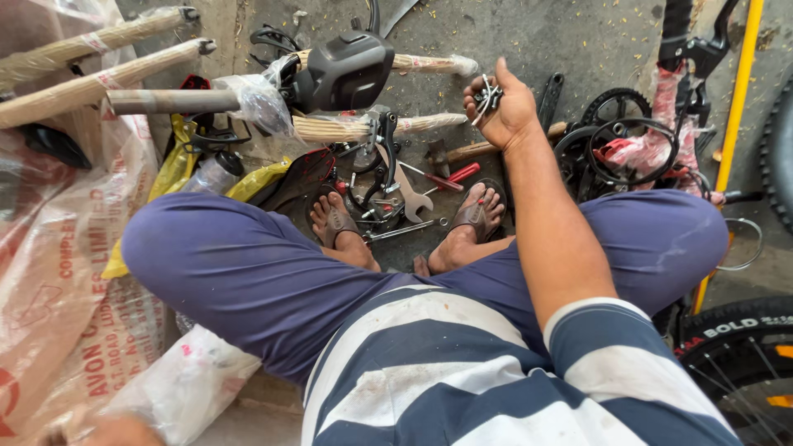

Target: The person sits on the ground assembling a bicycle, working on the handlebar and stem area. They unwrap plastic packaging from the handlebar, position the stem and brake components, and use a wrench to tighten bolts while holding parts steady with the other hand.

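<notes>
I see my right hand (502, 106) raised over the floor, its fingers curled closed around a small metal part (486, 96); the part is dark with bright wire-like pieces, but the fingers cover much of it and I cannot make out what kind of part it is. My left hand (116, 429) is cut off at the bottom left corner of the view; only a blurred piece shows beside a clear plastic bag (186, 384), and I cannot tell if it is open or closed.

My own legs in blue trousers (239, 264) hide a large part of the floor; my feet in brown sandals (334, 221) rest among loose tools, and between them lie a flat spanner (406, 194) and a screwdriver with red handle (457, 175), near but apart from the right hand. A black saddle (343, 73) stands further ahead, partly wrapped in plastic; paper-wrapped tubes (99, 62) go out of the frame at the left.

The surface is a grey concrete floor (529, 37), dusty, with small yellow crumbs; a chainring (615, 107) and a red-wrapped frame piece (665, 99) lie at the right; a yellow bar (739, 91) and a black tyre (735, 339) are cut off by the right edge.
</notes>
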